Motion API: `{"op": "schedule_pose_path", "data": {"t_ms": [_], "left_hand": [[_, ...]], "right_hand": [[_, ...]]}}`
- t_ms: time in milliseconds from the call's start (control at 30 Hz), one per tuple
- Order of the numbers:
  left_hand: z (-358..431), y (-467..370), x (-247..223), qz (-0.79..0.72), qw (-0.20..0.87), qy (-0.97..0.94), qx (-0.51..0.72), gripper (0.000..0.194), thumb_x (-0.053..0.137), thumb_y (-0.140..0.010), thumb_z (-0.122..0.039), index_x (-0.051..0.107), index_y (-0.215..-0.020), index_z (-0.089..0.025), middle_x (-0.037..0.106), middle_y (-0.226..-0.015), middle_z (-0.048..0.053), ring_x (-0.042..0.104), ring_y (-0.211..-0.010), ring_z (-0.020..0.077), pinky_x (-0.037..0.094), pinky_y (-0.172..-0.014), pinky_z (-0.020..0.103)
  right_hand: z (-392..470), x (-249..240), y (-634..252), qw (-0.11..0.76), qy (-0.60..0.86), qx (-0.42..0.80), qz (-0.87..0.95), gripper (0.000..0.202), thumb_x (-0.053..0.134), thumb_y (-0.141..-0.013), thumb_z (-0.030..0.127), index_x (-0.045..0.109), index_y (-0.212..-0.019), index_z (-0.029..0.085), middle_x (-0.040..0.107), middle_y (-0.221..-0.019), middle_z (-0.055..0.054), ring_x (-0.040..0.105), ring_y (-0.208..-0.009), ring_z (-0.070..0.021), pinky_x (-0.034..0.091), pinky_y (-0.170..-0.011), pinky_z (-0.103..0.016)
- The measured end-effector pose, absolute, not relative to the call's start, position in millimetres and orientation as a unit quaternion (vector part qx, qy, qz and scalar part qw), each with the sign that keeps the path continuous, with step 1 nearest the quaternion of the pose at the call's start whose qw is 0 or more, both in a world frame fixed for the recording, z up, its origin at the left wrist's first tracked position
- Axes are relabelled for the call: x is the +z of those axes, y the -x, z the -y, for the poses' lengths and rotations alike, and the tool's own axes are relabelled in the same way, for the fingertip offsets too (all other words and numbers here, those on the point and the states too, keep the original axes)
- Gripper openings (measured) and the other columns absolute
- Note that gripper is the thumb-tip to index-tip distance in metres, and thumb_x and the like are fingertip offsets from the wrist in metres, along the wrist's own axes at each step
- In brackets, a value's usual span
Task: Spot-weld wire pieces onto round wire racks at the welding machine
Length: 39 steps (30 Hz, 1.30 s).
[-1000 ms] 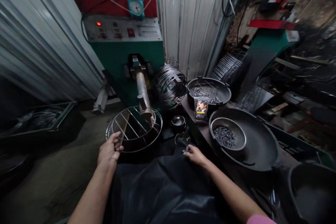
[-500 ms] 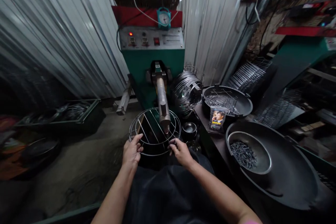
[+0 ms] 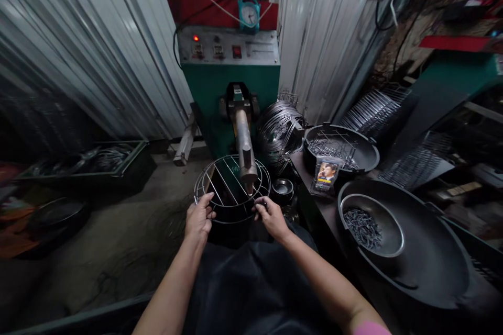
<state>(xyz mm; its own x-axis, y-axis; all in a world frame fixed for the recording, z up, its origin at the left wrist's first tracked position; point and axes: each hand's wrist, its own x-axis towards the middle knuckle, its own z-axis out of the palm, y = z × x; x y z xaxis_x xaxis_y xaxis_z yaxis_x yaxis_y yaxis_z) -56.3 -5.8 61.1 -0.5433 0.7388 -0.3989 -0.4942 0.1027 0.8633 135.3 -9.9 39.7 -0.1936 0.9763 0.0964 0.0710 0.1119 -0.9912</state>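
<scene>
A round wire rack [image 3: 233, 206], two rings with straight bars across, is held level in front of me. My left hand [image 3: 199, 215] pinches its near left rim between thumb and fingers. At the near right rim, my right hand [image 3: 270, 215] is closed in a pinch; whether a small piece sits between those fingertips too, I cannot make out. Over the rack's right part reaches the thick metal arm [image 3: 244, 138] of a green machine [image 3: 204, 78]. Its narrow pointed tip [image 3: 250, 189] comes down close to the inner ring, just beyond my right fingertips.
Right of the machine are stacked wire rings [image 3: 280, 128]. A black pan [image 3: 371, 154] of wire pieces and a large pan [image 3: 436, 267], holding a metal bowl [image 3: 398, 243] of small bent pieces, stand on the right. A green bin [image 3: 131, 159] of metal parts lies left.
The view has tipped slightly, so most things sit a little higher. Both hands keep their hold on the rack, whose near inner ring now appears closer to the machine's tip.
</scene>
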Motion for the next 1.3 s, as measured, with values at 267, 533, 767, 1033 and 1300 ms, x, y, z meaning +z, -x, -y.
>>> {"op": "schedule_pose_path", "data": {"t_ms": [267,533,767,1033,1300], "left_hand": [[-0.2,56.3,61.1,-0.582,0.475,-0.074,0.657,0.047,0.078,-0.033,-0.028,0.042,-0.060,-0.017,0.030,-0.048,-0.011,0.023,-0.039,0.0031,0.021,-0.035,0.019],[3.4,55.7,55.8,-0.575,0.485,-0.058,0.656,0.045,0.077,-0.037,-0.029,0.041,-0.062,-0.018,0.028,-0.049,-0.011,0.022,-0.038,0.0028,0.021,-0.034,0.019],[5.3,51.5,55.5,-0.576,0.484,-0.038,0.657,0.041,0.074,-0.039,-0.029,0.042,-0.063,-0.017,0.030,-0.050,-0.010,0.022,-0.037,0.0025,0.020,-0.034,0.018],[13.8,47.6,61.9,-0.556,0.408,-0.055,0.722,0.046,0.077,-0.037,-0.030,0.043,-0.065,-0.017,0.037,-0.051,-0.009,0.026,-0.038,0.0031,0.020,-0.035,0.019],[14.6,47.9,58.1,-0.573,0.451,-0.005,0.685,0.043,0.077,-0.036,-0.028,0.042,-0.059,-0.016,0.033,-0.048,-0.010,0.024,-0.037,0.0026,0.022,-0.033,0.019]], "right_hand": [[-2.5,45.8,-129.3,0.457,0.440,0.523,0.569,0.014,0.052,-0.075,0.033,0.053,-0.077,0.019,0.060,-0.064,0.002,0.050,-0.044,-0.0083,0.040,-0.045,-0.021],[31.8,8.8,-190.0,0.492,0.505,0.583,0.403,0.030,0.060,-0.070,0.036,0.058,-0.091,0.015,0.062,-0.074,-0.002,0.055,-0.051,-0.0085,0.042,-0.044,-0.021],[62.9,-44.4,-247.3,0.355,0.612,0.572,0.415,0.027,0.051,-0.066,0.019,0.056,-0.093,0.015,0.059,-0.068,0.002,0.048,-0.042,-0.0061,0.034,-0.037,-0.018],[59.4,-48.7,-241.6,0.395,0.640,0.484,0.447,0.022,0.046,-0.069,0.034,0.046,-0.085,0.018,0.051,-0.057,0.007,0.042,-0.035,-0.0059,0.029,-0.036,-0.018],[79.3,-46.5,-262.2,0.377,0.629,0.482,0.480,0.033,0.048,-0.071,0.043,0.055,-0.090,0.017,0.052,-0.059,0.003,0.045,-0.043,-0.0096,0.035,-0.043,-0.023]]}}
